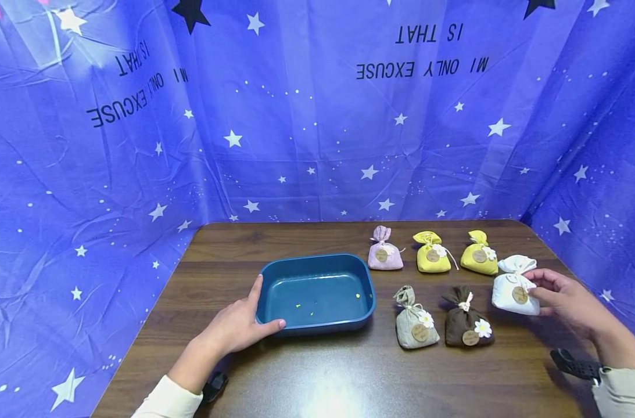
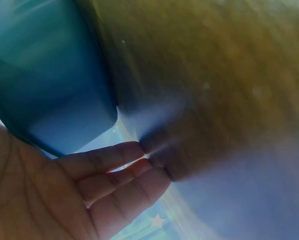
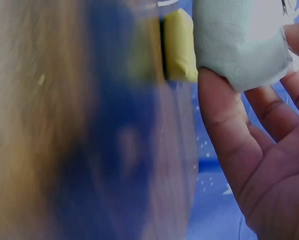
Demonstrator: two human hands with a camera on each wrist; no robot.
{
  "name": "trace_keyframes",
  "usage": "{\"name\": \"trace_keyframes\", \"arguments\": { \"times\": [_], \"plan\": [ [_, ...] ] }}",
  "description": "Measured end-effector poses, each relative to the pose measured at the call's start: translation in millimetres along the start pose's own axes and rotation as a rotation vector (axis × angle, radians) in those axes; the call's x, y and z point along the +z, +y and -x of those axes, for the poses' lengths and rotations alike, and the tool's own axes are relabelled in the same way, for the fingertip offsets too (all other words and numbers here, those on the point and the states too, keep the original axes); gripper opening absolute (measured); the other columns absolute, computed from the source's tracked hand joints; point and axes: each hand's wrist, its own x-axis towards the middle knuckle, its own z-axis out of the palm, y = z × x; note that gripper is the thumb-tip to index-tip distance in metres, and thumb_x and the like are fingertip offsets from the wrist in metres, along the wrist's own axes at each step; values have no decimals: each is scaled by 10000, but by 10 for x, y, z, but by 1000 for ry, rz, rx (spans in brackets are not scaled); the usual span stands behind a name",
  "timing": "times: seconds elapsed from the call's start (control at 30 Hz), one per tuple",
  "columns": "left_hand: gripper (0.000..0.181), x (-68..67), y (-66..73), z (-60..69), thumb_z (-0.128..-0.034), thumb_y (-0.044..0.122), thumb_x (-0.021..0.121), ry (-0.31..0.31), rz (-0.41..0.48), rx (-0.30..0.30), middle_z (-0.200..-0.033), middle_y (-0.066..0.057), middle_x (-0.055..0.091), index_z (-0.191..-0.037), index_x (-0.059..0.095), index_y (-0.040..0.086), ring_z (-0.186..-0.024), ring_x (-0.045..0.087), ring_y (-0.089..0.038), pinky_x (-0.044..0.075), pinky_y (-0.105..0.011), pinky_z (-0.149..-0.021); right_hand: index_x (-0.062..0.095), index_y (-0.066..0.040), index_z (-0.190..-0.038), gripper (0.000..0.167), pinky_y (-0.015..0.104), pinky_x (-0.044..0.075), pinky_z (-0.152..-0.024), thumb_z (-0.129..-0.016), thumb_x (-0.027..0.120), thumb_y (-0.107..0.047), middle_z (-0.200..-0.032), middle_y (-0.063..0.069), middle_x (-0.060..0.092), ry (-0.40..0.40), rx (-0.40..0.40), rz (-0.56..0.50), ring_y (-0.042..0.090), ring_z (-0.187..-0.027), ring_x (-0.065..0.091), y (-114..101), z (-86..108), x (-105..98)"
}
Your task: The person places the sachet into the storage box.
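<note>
Holds the white bag (image 1: 505, 293) in the right hand (image 1: 576, 307), just inside the right edge of the table (image 1: 296, 238). Pinches it between thumb and fingers near the tied neck, with a round tag (image 1: 520, 295) on its front. Cannot tell whether lifted or resting on the wood. Touches the tray (image 1: 322, 329), left of all the bags, with the left hand (image 1: 236, 325): laid at its near left corner, loosely spread and not clenched, with thumb over the near rim and forefinger at the left rim. Inside the tray, a few yellow specks (image 1: 357, 296). Just beside the white bag, toward the table's far right corner, a yellow bag (image 1: 475, 261). Farther left along the far edge, a second yellow bag (image 1: 431, 264), then a lilac bag (image 1: 384, 261). In a nearer row, between tray and white bag, a grey bag (image 1: 408, 331) and a brown bag (image 1: 458, 322), well in from the table's right edge, each with a white flower. Around the table's far, left and right edges, a blue sheet (image 1: 307, 116) with pale stars and upside-down black lettering.
</note>
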Motion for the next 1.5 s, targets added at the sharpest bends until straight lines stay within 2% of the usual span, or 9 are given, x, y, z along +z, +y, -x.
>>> {"name": "trace_keyframes", "arguments": {
  "times": [0.03,0.2,0.33,0.5,0.6,0.8,0.93,1.27,1.5],
  "plan": [
    [1195,1,0,-1,-782,728,658,2,0,0,-1139,-213,671,-1596,93,60,-992,666,-329,494,-532,-877,630,-229,-1099,369,360,570,-598,-982,483,88,-947,-65,644,-12,-12,-47,98,-793,645,-12,-20,6],
    [1198,11,0,-8,-782,730,658,3,0,3,-1135,-202,677,-1595,92,56,-984,670,-324,498,-529,-867,644,-209,-1096,389,347,571,-589,-977,467,117,-950,-46,636,-29,-25,-150,97,-799,640,-65,-96,67],
    [1196,8,7,-5,-782,724,663,0,2,1,-1149,-215,672,-1595,95,57,-994,669,-335,495,-532,-879,630,-206,-1098,355,333,569,-589,-980,489,97,-953,-59,628,-3,-24,-109,88,-799,635,-131,-152,146],
    [1195,-3,9,-11,-777,717,673,3,4,6,-1150,-226,670,-1594,105,55,-1002,667,-345,493,-533,-886,620,-257,-1086,340,317,560,-574,-982,520,52,-927,-99,626,43,-29,27,67,-767,623,-240,-233,230],
    [1195,-1,4,-15,-774,722,672,2,6,6,-1171,-227,663,-1595,109,62,-1016,663,-345,491,-532,-891,613,-281,-1078,337,326,564,-576,-983,529,31,-913,-115,627,56,-28,73,59,-761,625,-289,-282,283],
    [1190,2,-9,-19,-766,731,672,-7,9,4,-1199,-227,651,-1599,114,89,-1026,659,-340,491,-531,-890,611,-296,-1066,343,348,577,-594,-981,534,27,-917,-113,626,45,-20,46,64,-782,632,-352,-383,417],
    [1188,-6,-6,-18,-762,728,678,-3,7,10,-1191,-229,653,-1600,122,94,-1019,660,-344,492,-533,-887,612,-292,-1061,330,334,570,-577,-977,548,21,-897,-109,625,49,-27,72,60,-763,619,-408,-443,507],
    [1224,-12,6,-3,-747,709,708,-4,22,1,-1164,-237,658,-1598,97,76,-1004,664,-341,496,-530,-882,587,-126,-1112,220,340,576,-595,-971,542,36,-921,-69,619,21,-33,62,71,-785,625,-560,-566,711],
    [1214,-3,2,-9,-747,714,704,10,21,0,-1153,-233,661,-1598,108,87,-996,665,-334,498,-522,-882,533,33,-1146,176,346,581,-610,-970,535,30,-917,-25,612,20,-27,68,84,-787,629,-641,-650,840]
  ]
}}
